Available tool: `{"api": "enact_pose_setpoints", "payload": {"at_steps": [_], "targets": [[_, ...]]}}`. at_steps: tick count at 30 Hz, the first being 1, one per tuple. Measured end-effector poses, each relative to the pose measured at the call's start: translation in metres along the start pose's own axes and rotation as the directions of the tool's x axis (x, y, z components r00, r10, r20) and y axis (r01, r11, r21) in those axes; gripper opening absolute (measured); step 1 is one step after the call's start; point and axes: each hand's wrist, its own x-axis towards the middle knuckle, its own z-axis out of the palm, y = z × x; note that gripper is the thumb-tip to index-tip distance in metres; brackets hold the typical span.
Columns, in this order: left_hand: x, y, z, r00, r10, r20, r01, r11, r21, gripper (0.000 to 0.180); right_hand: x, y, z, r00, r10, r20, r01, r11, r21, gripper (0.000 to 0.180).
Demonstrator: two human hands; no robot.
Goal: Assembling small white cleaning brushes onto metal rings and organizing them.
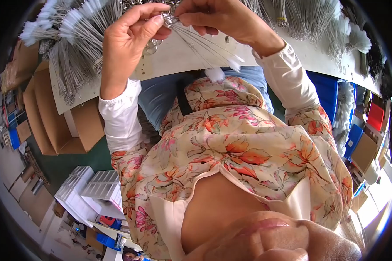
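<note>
Head view: left hand (128,37) and right hand (222,18) are both pinching a bundle of white-tipped wires (181,28) above the tabletop (165,58); free ends are fanning apart (tips (214,74) overhanging its edge), so a loosening pinch could be letting strands slip.

A small bunch of thin silvery wire brushes (187,32) is pinched between the left hand (133,32) and right hand (215,17), metal ends leftward, stems fanning near and right to fluffy white tips.
</note>
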Motion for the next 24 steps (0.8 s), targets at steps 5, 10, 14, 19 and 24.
{"api": "enact_pose_setpoints", "payload": {"at_steps": [5,10,14,19,24], "targets": [[0.008,-0.020,0.002,0.997,0.031,-0.065,-0.019,0.984,0.174,0.017,-0.002,0.006,-0.006,0.999,0.034,-0.029,-0.033,0.999,0.020,0.019],[0.013,-0.040,0.009,0.991,-0.129,-0.021,0.099,0.845,-0.526,0.016,-0.007,0.014,-0.005,0.997,0.036,-0.063,-0.028,0.992,0.124,0.018],[0.008,-0.021,0.023,0.991,-0.132,-0.012,0.120,0.934,-0.336,0.018,-0.009,0.019,-0.003,0.992,0.035,-0.123,-0.010,0.980,0.200,0.017],[0.002,-0.026,0.018,0.990,-0.048,-0.130,0.037,0.995,-0.088,0.018,-0.009,0.021,0.007,0.991,0.066,-0.116,-0.038,0.973,0.229,0.014],[-0.009,-0.006,0.003,0.963,-0.237,0.130,0.270,0.807,-0.526,0.019,-0.007,0.022,0.018,0.996,0.058,-0.065,-0.035,0.948,0.315,0.013]]}}
